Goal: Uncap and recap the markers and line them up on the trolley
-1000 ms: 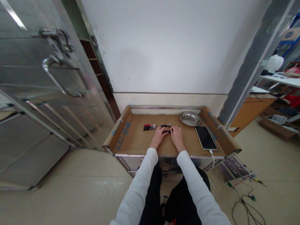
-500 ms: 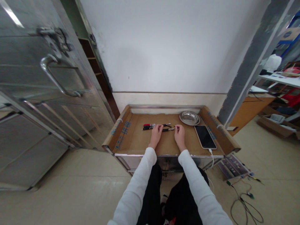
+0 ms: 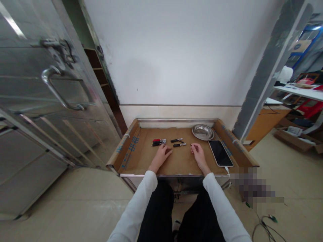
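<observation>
My left hand point(image 3: 160, 156) rests low over the brown cardboard, fingers slightly apart and nothing visible in them. Just beyond its fingertips lies a group of short pen-like pieces point(image 3: 158, 143), red and black with silvery ends. To their right are two more black pieces with silvery ends, a rear one point(image 3: 176, 139) and a front one point(image 3: 179, 145). My right hand point(image 3: 198, 154) pinches a tiny dark piece point(image 3: 191, 145), too small to name, between thumb and fingers, just right of the front black piece.
A round metal dish point(image 3: 203, 132) stands at the back right of the cardboard-lined tray point(image 3: 142, 161). In front of it lies a phone point(image 3: 220, 153) with a white cable point(image 3: 227, 170). Raised cardboard sides flank the tray, and a white wall point(image 3: 176, 57) rises behind.
My hands have moved apart, the left one leftward off the pieces, the right one slightly rightward with the tiny dark piece. The black pieces between them now show fully. The view has shifted a little.
</observation>
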A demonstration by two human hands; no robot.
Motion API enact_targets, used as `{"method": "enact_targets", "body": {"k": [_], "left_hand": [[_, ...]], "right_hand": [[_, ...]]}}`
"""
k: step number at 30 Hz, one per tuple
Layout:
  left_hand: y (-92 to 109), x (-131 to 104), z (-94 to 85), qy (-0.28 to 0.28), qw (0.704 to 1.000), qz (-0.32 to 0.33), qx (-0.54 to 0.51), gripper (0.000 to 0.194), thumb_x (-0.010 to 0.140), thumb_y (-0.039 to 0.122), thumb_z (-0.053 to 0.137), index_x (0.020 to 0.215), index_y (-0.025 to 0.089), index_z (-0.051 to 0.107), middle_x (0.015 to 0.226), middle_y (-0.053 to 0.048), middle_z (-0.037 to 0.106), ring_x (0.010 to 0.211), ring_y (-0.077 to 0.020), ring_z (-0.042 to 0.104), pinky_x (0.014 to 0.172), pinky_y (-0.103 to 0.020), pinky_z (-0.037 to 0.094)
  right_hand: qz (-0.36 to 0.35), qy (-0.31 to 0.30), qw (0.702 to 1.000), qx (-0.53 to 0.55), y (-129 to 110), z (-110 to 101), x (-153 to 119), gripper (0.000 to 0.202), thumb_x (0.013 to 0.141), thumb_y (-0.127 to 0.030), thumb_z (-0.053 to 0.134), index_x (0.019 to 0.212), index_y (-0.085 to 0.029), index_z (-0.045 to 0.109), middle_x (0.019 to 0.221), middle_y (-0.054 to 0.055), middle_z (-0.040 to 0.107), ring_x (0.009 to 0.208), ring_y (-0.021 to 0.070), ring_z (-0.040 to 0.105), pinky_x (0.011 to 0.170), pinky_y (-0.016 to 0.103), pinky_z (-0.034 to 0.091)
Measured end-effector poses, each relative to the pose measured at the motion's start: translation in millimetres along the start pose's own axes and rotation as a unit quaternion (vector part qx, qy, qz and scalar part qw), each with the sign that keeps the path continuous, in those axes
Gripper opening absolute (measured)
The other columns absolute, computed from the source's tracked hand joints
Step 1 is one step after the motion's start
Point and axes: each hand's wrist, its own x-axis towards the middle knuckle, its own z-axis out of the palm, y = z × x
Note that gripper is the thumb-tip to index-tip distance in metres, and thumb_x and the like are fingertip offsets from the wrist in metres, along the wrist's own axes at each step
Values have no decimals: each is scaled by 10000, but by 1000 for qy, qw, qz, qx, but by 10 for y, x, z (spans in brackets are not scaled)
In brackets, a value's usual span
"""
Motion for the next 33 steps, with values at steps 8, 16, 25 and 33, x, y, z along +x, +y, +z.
{"method": "enact_targets", "body": {"k": [8,16,25,33], "left_hand": [[147,122,109,36,996,-49,-66,108,826,250,587,759,167,571,768,-21,604,737,-151,585,740,-297,483],[341,365,311,141,987,-3,-77,266,911,246,453,1145,200,571,1004,-75,631,881,-164,602,805,-314,489],[383,335,299,130,989,-2,-67,146,899,316,502,957,208,581,953,-38,678,886,-157,651,822,-295,503],[409,312,308,72,986,-7,-147,116,873,317,549,893,204,570,944,-37,707,911,-162,675,799,-280,524]], "right_hand": [[-21,-2,999,-35,4,22,5,245,760,-397,596,868,-177,606,850,56,640,773,176,592,750,348,488],[-129,-83,980,-127,-229,200,-17,297,874,-249,445,1074,-214,662,988,80,625,934,187,589,876,368,471],[-156,-43,977,-137,-260,463,52,332,894,-207,366,1044,-222,662,958,78,571,826,164,596,817,337,508],[-154,-48,977,-142,-324,449,-28,233,902,-285,408,949,-204,622,958,83,649,900,191,600,855,350,469]]}}
